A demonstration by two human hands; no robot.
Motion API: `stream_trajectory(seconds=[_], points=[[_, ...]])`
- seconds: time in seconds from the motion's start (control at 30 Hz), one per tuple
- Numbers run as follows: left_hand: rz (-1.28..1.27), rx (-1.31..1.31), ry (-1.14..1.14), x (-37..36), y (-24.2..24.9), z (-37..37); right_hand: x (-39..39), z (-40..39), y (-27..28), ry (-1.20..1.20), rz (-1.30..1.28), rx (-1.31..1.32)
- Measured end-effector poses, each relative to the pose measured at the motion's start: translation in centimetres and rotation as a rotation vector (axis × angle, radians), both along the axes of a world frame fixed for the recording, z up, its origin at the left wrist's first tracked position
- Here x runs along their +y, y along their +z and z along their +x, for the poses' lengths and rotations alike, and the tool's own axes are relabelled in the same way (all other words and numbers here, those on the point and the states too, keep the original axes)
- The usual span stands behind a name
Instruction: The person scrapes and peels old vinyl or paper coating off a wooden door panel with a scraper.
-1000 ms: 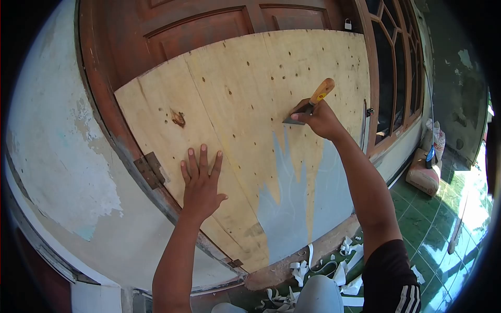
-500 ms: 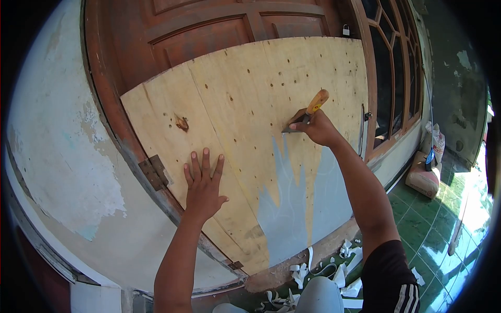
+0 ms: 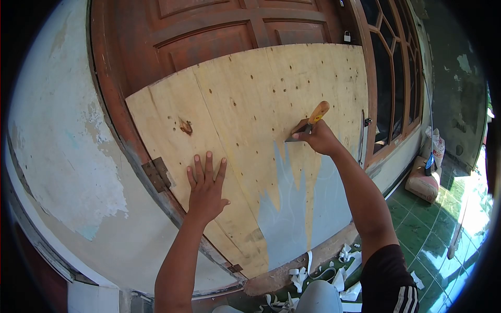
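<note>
A light plywood panel [image 3: 235, 115] covers the lower part of the brown door. Grey-blue covering [image 3: 287, 224] with a jagged upper edge remains on the panel's lower right. My right hand [image 3: 319, 137] grips a scraper [image 3: 319, 111] with a wooden handle pointing up, its metal blade lying against the wood at the top tip of a grey strip. Flat on the panel, to the left of the covering, my left hand [image 3: 207, 190] rests with its fingers spread and holds nothing.
White peeled scraps [image 3: 298, 279] lie on the floor below the panel, around my knees. A rusty hinge [image 3: 156, 174] is at the left frame. Sacks [image 3: 424, 178] stand on the green tiles [image 3: 417, 224] at right, near a barred window [image 3: 389, 78]. A padlock [image 3: 347, 36] hangs above.
The view has shifted slightly, so the door and panel appear a little lower. My right hand and scraper stay near the same strip tip; my left hand keeps its place on the panel.
</note>
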State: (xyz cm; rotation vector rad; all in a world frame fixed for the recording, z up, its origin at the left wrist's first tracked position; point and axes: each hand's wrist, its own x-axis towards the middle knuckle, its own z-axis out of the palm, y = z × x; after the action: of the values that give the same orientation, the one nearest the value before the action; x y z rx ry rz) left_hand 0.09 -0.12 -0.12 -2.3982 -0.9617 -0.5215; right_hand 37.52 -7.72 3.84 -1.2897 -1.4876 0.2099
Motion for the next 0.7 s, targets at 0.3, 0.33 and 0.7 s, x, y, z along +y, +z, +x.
stream_trajectory(seconds=[0.3,0.33,0.7], points=[[-0.008,-0.007,-0.005,-0.3,0.0,-0.1,0.4,0.6,-0.4,0.003,0.074,-0.007],[-0.001,-0.002,-0.011,0.0,-0.1,-0.2,0.6,0.6,-0.2,0.007,0.046,0.080],[-0.011,-0.010,0.005,-0.5,0.5,0.0,1.0,-0.3,-2.3,0.062,0.166,0.107]])
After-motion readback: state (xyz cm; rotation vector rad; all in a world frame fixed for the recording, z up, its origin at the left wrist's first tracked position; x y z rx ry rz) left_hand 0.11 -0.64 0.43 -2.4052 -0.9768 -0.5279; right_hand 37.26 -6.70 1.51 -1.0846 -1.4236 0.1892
